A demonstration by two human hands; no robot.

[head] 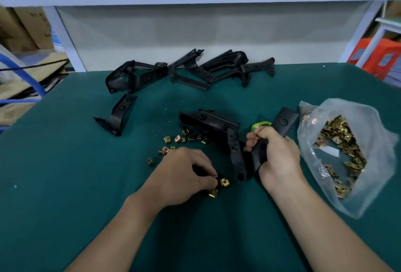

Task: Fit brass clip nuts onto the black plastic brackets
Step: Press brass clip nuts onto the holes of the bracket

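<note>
Head view, and your right hand (pixel 275 156) is wrapped tight round a black bracket (pixel 284 120), whose top end pokes out toward 1 o'clock. Your left hand (pixel 184 174) is down on the desk (pixel 65 185) near 6 o'clock, fingers curled in narrow, tips pinched right beside a clip nut (pixel 225 182). Whether one is already between them, I cannot tell. More loose nuts (pixel 173 140) lie scattered toward 10 o'clock from that hand.

Careful here: these nuts look small and springy, so a shallow pinch could flick one away across the desk. Push one on crooked and it may jam or pop off the bracket's edge. A second bracket (pixel 236 156) lies right against the one you hold; lift carelessly and you could drag it through the loose nuts.

Out at 3 o'clock sits the bag (pixel 382 141), clear plastic, slumped and open, with a heap of brass nuts (pixel 338 135) inside. Your right forearm runs just beside it, so one nudge could spill them. Spare brackets (pixel 188 69) are piled at 12 o'clock.
</note>
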